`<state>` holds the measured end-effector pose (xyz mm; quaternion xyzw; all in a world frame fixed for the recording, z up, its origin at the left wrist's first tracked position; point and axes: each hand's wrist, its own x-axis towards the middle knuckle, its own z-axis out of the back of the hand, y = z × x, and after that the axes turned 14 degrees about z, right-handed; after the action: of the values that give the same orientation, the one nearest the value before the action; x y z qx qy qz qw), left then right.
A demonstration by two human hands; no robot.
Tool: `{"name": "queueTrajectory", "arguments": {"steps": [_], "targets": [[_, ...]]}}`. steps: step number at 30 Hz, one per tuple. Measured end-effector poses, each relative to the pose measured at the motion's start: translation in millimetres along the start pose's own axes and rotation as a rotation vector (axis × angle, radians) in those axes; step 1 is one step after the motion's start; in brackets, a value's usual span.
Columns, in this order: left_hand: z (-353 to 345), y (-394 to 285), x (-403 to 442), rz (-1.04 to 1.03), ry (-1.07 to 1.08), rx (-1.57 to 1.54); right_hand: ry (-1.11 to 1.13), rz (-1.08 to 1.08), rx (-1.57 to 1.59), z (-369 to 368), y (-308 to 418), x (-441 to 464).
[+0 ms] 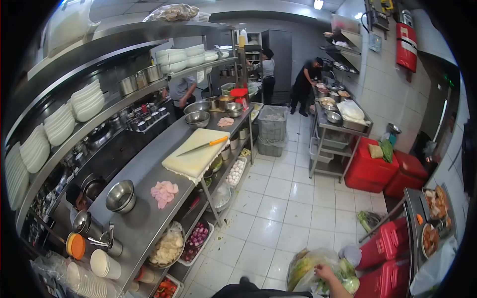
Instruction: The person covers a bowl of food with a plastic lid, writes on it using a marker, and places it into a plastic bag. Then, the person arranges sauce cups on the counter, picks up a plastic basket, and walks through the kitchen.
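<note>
My right hand reaches in from the lower right, over a clear plastic bag on the floor. Its fingers are curled together and appear to pinch the bag's plastic. Leafy green vegetables fill the bag, some pale and some yellowish. My left hand does not show. Beside the bag sits a greyish-white rounded item whose kind I cannot make out.
Red bins stand right of the bag. On the left, a steel counter holds a cutting board, an orange-handled knife and metal bowls. Leafy greens lie on the tiles. Co-workers stand farther back.
</note>
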<state>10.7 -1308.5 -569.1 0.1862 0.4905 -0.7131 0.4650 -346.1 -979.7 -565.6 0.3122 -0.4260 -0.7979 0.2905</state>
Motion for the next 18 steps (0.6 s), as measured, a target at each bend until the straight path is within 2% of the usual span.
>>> {"name": "queueTrajectory", "arguments": {"steps": [2, 4, 6, 9, 12, 14, 16, 17, 18], "targets": [[20.3, -10.0, 26.8, 0.015, -0.01, 0.007, -0.021, 0.181, -0.131, 10.8, -2.8, 72.9], [43.3, -14.6, 57.9, 0.032, 0.018, 0.061, -0.063, 0.078, 0.042, 17.1, 58.0, 83.6], [72.4, -28.9, 94.9, 0.032, 0.054, 0.142, -0.187, -0.036, 0.176, 15.5, 70.1, 77.6], [121.0, -57.6, 153.8, 0.043, 0.083, 0.252, 0.091, -0.035, -0.442, 2.3, -19.6, 63.6], [168.3, -94.1, 219.8, 0.056, 0.056, 0.237, 0.238, -0.377, -0.488, -7.2, -70.5, 20.6], [196.8, -119.0, 271.1, 0.037, 0.034, 0.091, 0.181, -0.706, -0.258, -9.5, -74.9, -9.8], [221.9, -147.6, 337.1, -0.074, 0.061, -0.258, 0.245, -0.793, -0.2, -13.7, -85.4, -28.2], [229.8, -174.5, 363.5, -0.115, 0.058, -0.304, 0.174, -0.785, -0.138, -13.5, -82.1, -33.9], [231.4, -213.4, 380.1, -0.123, -0.01, -0.153, 0.11, -0.777, -0.079, -14.3, -81.6, -36.7]]}}
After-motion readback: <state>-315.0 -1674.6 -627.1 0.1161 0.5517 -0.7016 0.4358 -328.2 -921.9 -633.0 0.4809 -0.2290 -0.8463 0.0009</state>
